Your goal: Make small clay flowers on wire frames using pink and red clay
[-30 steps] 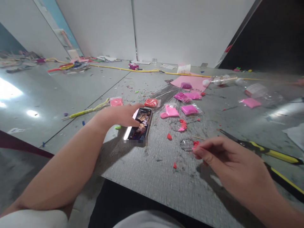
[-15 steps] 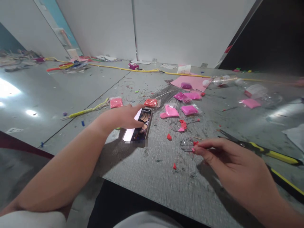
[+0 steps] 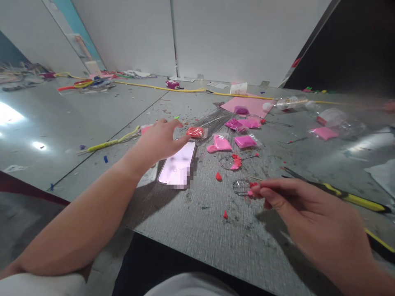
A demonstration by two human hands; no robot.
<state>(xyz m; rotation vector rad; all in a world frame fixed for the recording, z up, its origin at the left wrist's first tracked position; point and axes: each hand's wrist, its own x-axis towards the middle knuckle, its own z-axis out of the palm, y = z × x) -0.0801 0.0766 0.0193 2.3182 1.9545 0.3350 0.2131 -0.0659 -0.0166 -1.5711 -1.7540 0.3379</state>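
Drawn back: left hand (image 3: 158, 139), fingers parted above phone (image 3: 176, 166), grip released | right hand (image 3: 311, 222): grip pinching red trim (image 3: 252, 186)

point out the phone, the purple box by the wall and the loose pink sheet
phone (image 3: 176, 164), head view, on its lit screen
purple box (image 3: 172, 84), head view, on its front
pink sheet (image 3: 227, 106), head view, on its bare left part

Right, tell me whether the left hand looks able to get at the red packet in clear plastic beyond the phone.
Probably yes: the left hand is open, its thumb tip beside the red packet in clear plastic. The flat, pale-screened phone doesn't seem to block it.
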